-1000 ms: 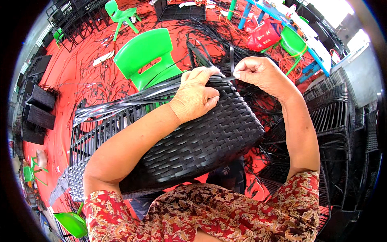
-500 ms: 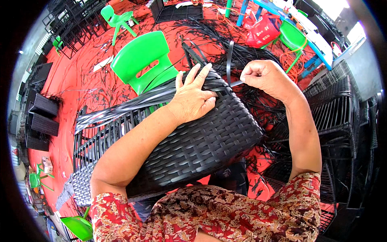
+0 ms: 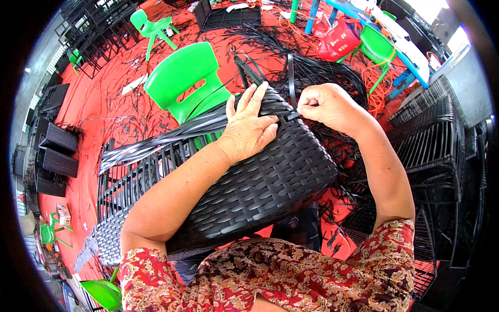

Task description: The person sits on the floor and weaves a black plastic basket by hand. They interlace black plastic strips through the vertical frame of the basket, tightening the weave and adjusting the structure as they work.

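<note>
A black woven wicker piece (image 3: 270, 171) lies across my lap, its near part closely woven and its far left part bare frame bars. My left hand (image 3: 246, 125) rests flat on its upper edge, fingers spread, beside a bundle of loose black strips (image 3: 156, 143). At the far right corner my right hand (image 3: 325, 108) is closed in a pinch on a flat black plastic strip (image 3: 293, 115), which lies over the weave there. Another end of strip (image 3: 291, 78) stands up in a loop just left of that hand. The pinching fingertips partly hide the strip.
A green plastic chair (image 3: 187, 78) stands just beyond the wicker piece. Heaped black strips (image 3: 332, 75) lie behind the corner on the red floor covering (image 3: 99, 140). Black wicker frames (image 3: 426, 140) are stacked at right; a red bag (image 3: 339, 39) sits by a blue table (image 3: 410, 67).
My right hand has moved left and slightly down, close to the corner, so less of the pinched strip shows. My left hand stays on the weave.
</note>
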Demonstrator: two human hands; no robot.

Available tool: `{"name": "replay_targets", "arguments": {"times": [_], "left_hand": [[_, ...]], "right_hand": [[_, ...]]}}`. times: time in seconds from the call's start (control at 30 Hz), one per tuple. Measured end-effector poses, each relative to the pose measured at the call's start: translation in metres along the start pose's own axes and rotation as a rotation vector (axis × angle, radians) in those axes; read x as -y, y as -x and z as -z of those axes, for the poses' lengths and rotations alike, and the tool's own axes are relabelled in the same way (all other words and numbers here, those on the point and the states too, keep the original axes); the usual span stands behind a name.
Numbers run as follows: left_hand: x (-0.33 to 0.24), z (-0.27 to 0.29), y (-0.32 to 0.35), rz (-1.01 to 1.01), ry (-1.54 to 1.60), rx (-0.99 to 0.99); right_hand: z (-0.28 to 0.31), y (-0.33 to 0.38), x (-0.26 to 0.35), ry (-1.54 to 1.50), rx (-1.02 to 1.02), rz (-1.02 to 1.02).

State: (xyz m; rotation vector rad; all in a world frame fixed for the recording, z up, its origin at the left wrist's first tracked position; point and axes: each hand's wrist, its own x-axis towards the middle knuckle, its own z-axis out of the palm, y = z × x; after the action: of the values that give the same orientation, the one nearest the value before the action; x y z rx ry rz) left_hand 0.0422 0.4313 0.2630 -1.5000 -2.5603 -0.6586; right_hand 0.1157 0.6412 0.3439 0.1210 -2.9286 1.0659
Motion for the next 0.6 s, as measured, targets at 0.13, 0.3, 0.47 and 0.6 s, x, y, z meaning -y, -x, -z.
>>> {"name": "replay_targets", "arguments": {"times": [0.13,0.3,0.47,0.6], "left_hand": [[0.001,0.0,0.001,0.005,0.003,-0.008],[-0.001,0.002,-0.002,0.041,0.026,0.004],[-0.004,0.002,-0.006,0.17,0.114,0.046],[-0.002,0.003,-0.01,0.241,0.204,0.09]], "right_hand": [[-0.002,-0.004,0.003,0.028,0.025,0.012],[-0.008,-0.006,-0.001,-0.025,0.049,0.02],[-0.012,-0.012,-0.008,-0.119,0.09,-0.01],[-0.019,-0.015,-0.01,-0.081,0.095,0.036]]}}
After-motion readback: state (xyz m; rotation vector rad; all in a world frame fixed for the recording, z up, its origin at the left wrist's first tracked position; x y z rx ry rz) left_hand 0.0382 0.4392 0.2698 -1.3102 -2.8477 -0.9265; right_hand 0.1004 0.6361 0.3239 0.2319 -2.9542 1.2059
